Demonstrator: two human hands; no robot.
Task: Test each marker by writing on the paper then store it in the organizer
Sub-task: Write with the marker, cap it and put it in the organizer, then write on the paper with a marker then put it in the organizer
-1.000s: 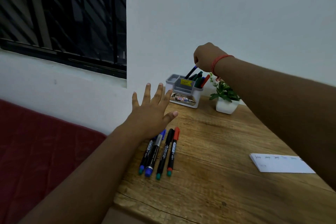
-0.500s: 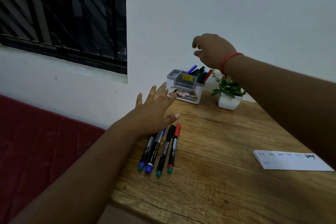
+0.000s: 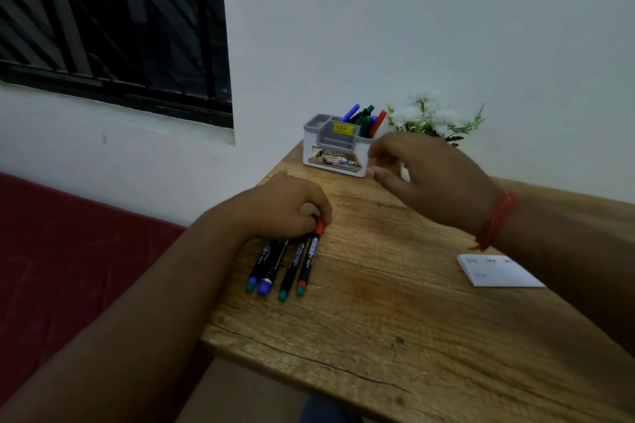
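The red-capped marker, rightmost of four markers laid side by side on the worktop, is pinched at its cap by the curled fingers of the left hand. The right hand is held empty above the worktop, fingers loosely spread, just at 3 o'clock of the organizer. The paper is seen at 3 o'clock of the markers, well apart.

wall: white | window: dark, barred | table: wood | seat: red
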